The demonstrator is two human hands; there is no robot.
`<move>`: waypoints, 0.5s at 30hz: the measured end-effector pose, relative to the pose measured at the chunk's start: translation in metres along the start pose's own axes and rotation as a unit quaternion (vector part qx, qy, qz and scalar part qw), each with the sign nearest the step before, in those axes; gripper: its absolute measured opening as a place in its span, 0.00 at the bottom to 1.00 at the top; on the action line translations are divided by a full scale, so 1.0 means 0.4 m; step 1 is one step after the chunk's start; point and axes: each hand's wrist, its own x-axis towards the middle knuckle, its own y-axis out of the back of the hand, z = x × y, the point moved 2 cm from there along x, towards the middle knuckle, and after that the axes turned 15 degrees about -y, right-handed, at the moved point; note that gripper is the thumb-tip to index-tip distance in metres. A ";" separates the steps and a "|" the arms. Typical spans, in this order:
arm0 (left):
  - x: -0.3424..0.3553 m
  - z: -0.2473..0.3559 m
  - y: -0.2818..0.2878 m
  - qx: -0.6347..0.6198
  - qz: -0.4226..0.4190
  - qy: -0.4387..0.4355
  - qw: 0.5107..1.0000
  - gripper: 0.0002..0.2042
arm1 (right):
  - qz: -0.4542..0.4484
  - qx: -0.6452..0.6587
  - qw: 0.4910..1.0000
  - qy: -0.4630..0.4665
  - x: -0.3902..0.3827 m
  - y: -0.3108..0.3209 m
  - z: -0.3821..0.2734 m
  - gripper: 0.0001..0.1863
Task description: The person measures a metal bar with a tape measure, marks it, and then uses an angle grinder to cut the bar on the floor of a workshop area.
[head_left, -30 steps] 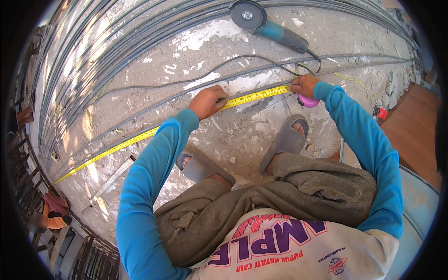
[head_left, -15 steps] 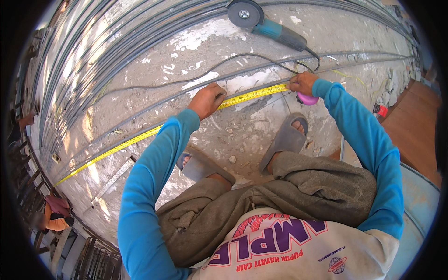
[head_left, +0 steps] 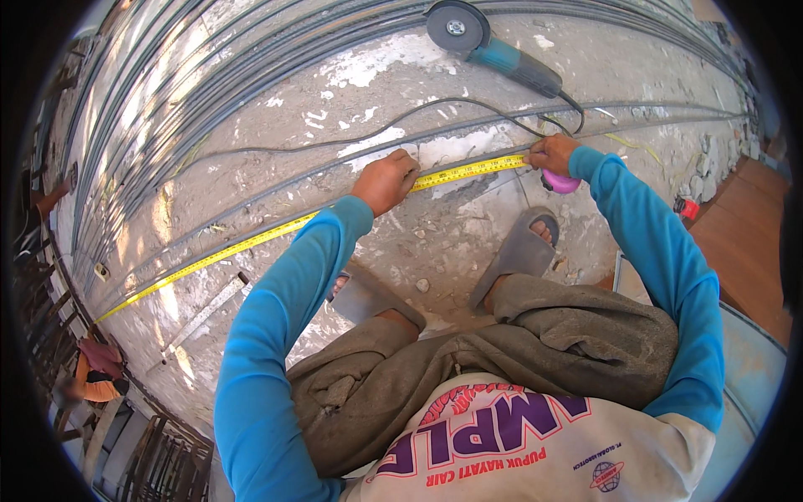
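A yellow tape measure blade stretches from the far left to my right hand, lying along a thin steel rod on the dusty floor. My left hand is closed over the blade and the rod's edge, its fingertips partly hidden. Farther right, my right hand pinches the blade near the pink tape measure case, which sits just under the fingers. Beyond both hands lies an angle grinder with a dark disc, touched by neither.
Bundles of long steel rods curve across the far side and left. The grinder's black cord snakes over the floor. A metal bar lies at left. Brown boards stand at right. Another person is at the far left edge.
The whole view has shifted slightly, so things sit a little farther right. My left hand's fingers look more tightly curled; my right hand keeps its hold by the case.
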 end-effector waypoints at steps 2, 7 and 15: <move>0.006 0.008 -0.010 0.012 -0.042 -0.032 0.999 0.06 | -0.003 0.006 1.000 -0.005 -0.004 0.000 0.004 0.19; 0.013 0.015 -0.015 0.060 -0.099 -0.080 0.990 0.06 | 0.004 0.011 1.000 -0.019 -0.019 0.006 0.014 0.20; -0.051 0.006 0.012 0.047 -0.007 -0.105 0.993 0.08 | 0.021 0.024 0.998 0.060 -0.023 0.030 0.002 0.17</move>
